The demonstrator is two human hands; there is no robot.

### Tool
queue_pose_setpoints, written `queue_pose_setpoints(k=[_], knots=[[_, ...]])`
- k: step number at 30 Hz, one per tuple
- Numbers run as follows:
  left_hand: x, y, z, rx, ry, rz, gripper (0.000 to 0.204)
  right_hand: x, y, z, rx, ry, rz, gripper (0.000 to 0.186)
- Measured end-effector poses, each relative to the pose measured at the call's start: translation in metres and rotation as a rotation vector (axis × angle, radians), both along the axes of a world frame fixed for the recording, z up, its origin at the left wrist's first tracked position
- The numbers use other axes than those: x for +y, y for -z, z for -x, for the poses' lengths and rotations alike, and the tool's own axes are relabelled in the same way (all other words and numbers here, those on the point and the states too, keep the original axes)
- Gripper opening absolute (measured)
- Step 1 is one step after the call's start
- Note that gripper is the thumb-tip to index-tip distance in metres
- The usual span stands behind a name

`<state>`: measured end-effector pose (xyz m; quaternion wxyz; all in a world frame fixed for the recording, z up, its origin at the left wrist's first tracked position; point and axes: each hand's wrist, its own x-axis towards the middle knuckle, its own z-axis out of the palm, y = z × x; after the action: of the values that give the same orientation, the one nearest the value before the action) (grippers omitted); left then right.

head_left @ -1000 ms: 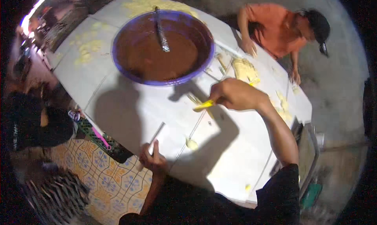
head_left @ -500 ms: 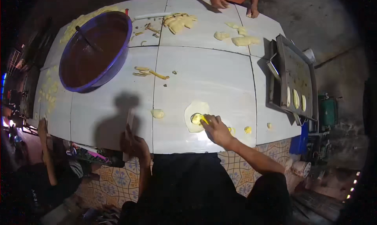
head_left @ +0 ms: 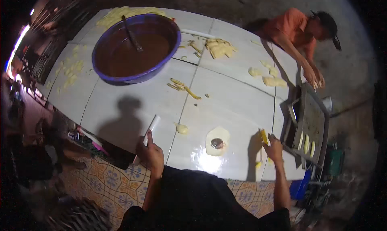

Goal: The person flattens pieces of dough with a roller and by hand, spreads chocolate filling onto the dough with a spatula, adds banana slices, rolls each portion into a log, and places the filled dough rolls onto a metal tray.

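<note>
My left hand (head_left: 153,154) is wrapped round a white rolling pin (head_left: 152,126), tilted over the table's near edge. My right hand (head_left: 275,149) is raised over the right part of the table, its fingers closed on a small yellow piece (head_left: 264,136) whose exact kind I cannot make out. Between my hands lies a flat oval of rolled dough (head_left: 217,134) with a dark brown dab of filling (head_left: 217,144) near its middle. A small dough ball (head_left: 182,128) sits to the left of it. Beneath my right hand is another yellow bit (head_left: 258,165).
A purple basin (head_left: 96,71) of brown paste with a spoon stands far left. Several dough pieces (head_left: 219,48) lie at the back. Metal trays (head_left: 318,150) holding shaped dough stand at the right edge, near a person in orange (head_left: 292,27). Yellowish strips (head_left: 183,88) lie mid-table.
My right hand has moved right, away from the rolled dough, exposing the dark filling on it. The view has turned. The person in orange has come over beside the trays.
</note>
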<state>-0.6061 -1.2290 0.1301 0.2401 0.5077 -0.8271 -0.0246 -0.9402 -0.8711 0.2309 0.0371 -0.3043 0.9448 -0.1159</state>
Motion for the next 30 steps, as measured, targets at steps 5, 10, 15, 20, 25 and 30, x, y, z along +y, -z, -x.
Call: queue_pose_setpoints(k=[5, 10, 15, 20, 25, 30], knots=[[-0.004, 0.070, 0.003, -0.213, 0.010, -0.099, 0.050, -0.167, 0.035, 0.009, -0.098, -0.264, 0.537, 0.017], [-0.064, 0.261, -0.130, -1.052, 0.040, 0.348, 0.039, -0.385, 0.060, -0.066, 0.037, -0.468, 0.567, 0.014], [-0.003, 0.082, 0.020, -1.625, -0.076, 0.168, 0.058, -0.357, 0.108, -0.026, -0.058, -0.526, 0.408, 0.008], [-0.017, 0.000, 0.011, -0.144, -0.086, 0.210, 0.051, -0.260, 0.022, -0.046, -0.554, -0.541, 0.577, 0.026], [0.003, -0.027, 0.057, 0.386, 0.518, -0.134, 0.038, -0.155, 0.028, -0.048, -0.388, -0.501, 0.413, 0.027], [0.038, -0.040, 0.132, 0.318, 1.023, -0.337, 0.030, -0.154, 0.070, -0.060, -0.256, -0.486, 0.486, 0.026]])
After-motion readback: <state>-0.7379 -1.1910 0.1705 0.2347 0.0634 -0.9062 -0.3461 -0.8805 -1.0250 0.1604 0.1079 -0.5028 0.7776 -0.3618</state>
